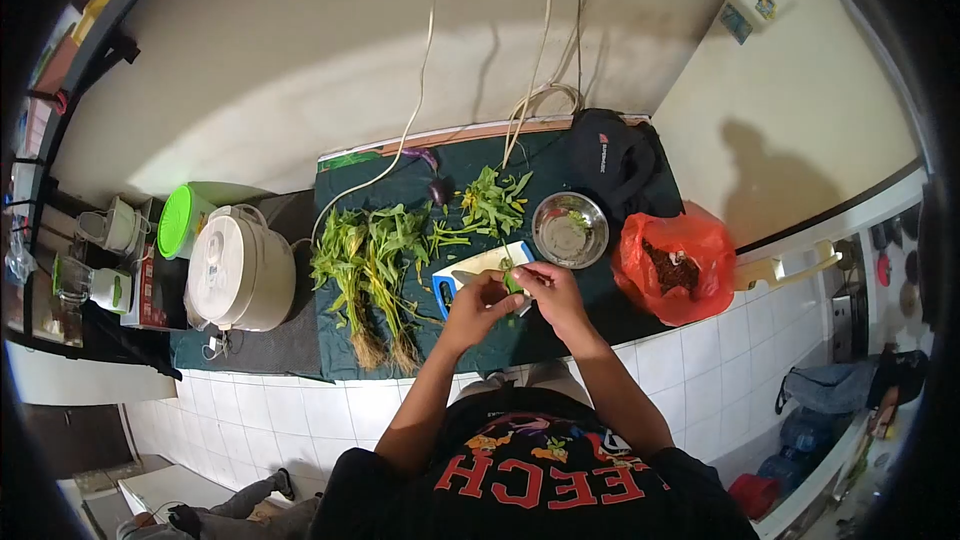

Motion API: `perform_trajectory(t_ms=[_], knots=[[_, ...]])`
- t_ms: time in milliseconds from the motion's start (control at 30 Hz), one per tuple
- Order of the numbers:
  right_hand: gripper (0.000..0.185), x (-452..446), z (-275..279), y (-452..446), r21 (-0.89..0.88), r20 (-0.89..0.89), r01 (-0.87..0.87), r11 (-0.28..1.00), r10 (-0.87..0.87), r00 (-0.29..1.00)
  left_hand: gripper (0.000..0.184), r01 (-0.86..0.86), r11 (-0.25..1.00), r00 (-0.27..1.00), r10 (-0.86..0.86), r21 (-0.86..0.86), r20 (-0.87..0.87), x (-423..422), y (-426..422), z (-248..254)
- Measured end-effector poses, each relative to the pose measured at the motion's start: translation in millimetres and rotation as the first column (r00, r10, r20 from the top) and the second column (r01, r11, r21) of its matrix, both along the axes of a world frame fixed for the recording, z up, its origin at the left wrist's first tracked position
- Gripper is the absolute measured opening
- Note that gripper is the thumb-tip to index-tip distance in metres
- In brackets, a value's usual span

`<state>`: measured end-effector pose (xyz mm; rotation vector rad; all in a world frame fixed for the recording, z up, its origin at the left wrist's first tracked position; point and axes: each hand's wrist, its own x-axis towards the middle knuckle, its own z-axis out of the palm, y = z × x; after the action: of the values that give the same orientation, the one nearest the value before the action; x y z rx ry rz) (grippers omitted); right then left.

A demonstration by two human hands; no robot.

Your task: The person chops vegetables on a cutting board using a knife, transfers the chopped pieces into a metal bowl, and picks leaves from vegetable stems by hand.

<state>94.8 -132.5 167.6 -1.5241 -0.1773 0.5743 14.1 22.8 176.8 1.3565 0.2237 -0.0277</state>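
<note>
My left hand (480,305) and my right hand (553,297) meet over the near edge of a white and blue cutting board (490,258). Pinched between the fingers of both is a small green vegetable piece (511,280), partly hidden by them. A greyish blade-like shape lies by my left fingers, too small to make out surely. Beyond the board is a pile of leafy sprigs (495,202). To the left lie bunches of leafy greens (385,250) with roots toward me. Right of the board stands a metal bowl (570,230) with some pale green bits inside.
A red plastic bag (715,265) with brown contents sits at the table's right end, below a black cap (608,155). Purple eggplants (437,190) lie near the wall. A white rice cooker (225,270) stands at left. Cables hang down to the table's back edge.
</note>
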Motion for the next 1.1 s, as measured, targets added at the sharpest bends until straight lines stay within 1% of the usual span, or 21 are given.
perform_trajectory(t_ms=[67, 100, 133, 167, 200, 233, 300, 400, 433, 467, 500, 533, 567, 600, 667, 700, 833, 933, 967, 1033, 1100], knots=[[0.028, -4, -3, 7, 0.143, -0.134, 0.081, 0.986, -0.062, 0.989, 0.03, 0.155, 0.954, 0.988, -0.147, 0.257, -0.049, 1, 6, 1], [0.028, -5, 2, 8, 0.143, -0.132, 0.081, 0.986, -0.062, 0.989, 0.021, 0.122, 0.98, 0.992, -0.118, 0.157, -0.037, -2, 5, 5], [0.027, -6, 9, 6, 0.19, -0.21, 0.075, 0.979, -0.034, 0.977, 0.021, 0.124, 0.98, 0.992, -0.12, 0.157, -0.036, -3, 6, 5], [0.026, -7, 13, 5, 0.237, -0.286, 0.075, 0.969, -0.004, 0.958, 0.02, 0.149, 0.986, 0.988, -0.145, 0.073, -0.06, -6, 8, 4], [0.026, -8, 12, 5, 0.237, -0.286, 0.08, 0.968, -0.009, 0.958, 0.02, 0.172, 0.985, 0.981, -0.173, -0.012, -0.084, -8, 10, 6], [0.025, -9, 10, 5, 0.236, -0.309, 0.094, 0.967, -0.017, 0.951, 0.02, 0.178, 0.984, 0.98, -0.178, -0.013, -0.084, -10, 12, 7], [0.024, -10, 10, 3, 0.235, -0.328, 0.11, 0.966, -0.028, 0.944, 0.018, 0.219, 0.967, 0.966, -0.233, -0.131, -0.111, -13, 15, 11], [0.024, -13, 8, -1, 0.264, -0.35, 0.063, 0.962, 0.034, 0.936, 0.018, 0.217, 0.965, 0.963, -0.236, -0.144, -0.129, -17, 19, 10], [0.024, -15, 1, 0, 0.228, -0.216, 0.05, 0.972, 0.0, 0.976, 0.018, 0.218, 0.966, 0.963, -0.236, -0.142, -0.13, -18, 20, 9], [0.026, -18, -5, 0, 0.19, -0.075, 0.042, 0.981, -0.028, 0.997, 0.018, 0.114, 0.972, 0.97, -0.154, -0.208, -0.187, -18, 20, 7], [0.026, -23, 6, -3, 0.193, -0.074, 0.04, 0.98, -0.026, 0.997, 0.017, 0.004, 0.964, 0.965, -0.073, -0.266, -0.25, -19, 22, 6], [0.028, -30, 28, -9, 0.018, 0.271, -0.043, 0.999, 0.037, 0.962, 0.017, 0.001, 0.965, 0.965, -0.07, -0.264, -0.251, -20, 24, 5], [0.032, -35, 42, -13, -0.175, 0.57, -0.062, 0.983, 0.152, 0.807, 0.017, -0.029, 0.96, 0.966, -0.045, -0.278, -0.254, -21, 25, 5], [0.032, -37, 43, -17, -0.174, 0.573, -0.066, 0.982, 0.156, 0.805, 0.018, -0.058, 0.954, 0.966, -0.02, -0.294, -0.256, -20, 26, 6], [0.035, -44, 44, -23, -0.262, 0.633, -0.24, 0.935, 0.355, 0.688, 0.02, -0.104, 0.943, 0.962, 0.015, -0.316, -0.272, -25, 25, 9], [0.03, -48, 53, -20, -0.235, 0.645, -0.226, 0.945, 0.326, 0.691, 0.021, -0.145, 0.93, 0.957, 0.046, -0.338, -0.285, -26, 24, 11], [0.022, -53, 47, -15, -0.185, 0.717, -0.164, 0.969, 0.247, 0.652, 0.022, -0.121, 0.93, 0.958, 0.019, -0.346, -0.285, -31, 23, 16], [0.025, -54, 45, -15, -0.189, 0.737, -0.171, 0.967, 0.255, 0.626, 0.019, -0.118, 0.93, 0.965, 0.025, -0.348, -0.261, -32, 24, 12], [0.025, -56, 46, -16, -0.189, 0.737, -0.173, 0.967, 0.256, 0.626, 0.021, -0.107, 0.936, 0.969, 0.023, -0.335, -0.246, -33, 24, 11], [0.029, -63, 52, -18, -0.247, 0.585, -0.139, 0.959, 0.262, 0.768, 0.023, -0.099, 0.941, 0.972, 0.021, -0.324, -0.235, -36, 24, 8], [0.03, -65, 54, -21, -0.224, 0.571, -0.15, 0.963, 0.254, 0.781, 0.023, -0.122, 0.959, 0.964, 0.053, -0.256, -0.26, -37, 24, 4]])
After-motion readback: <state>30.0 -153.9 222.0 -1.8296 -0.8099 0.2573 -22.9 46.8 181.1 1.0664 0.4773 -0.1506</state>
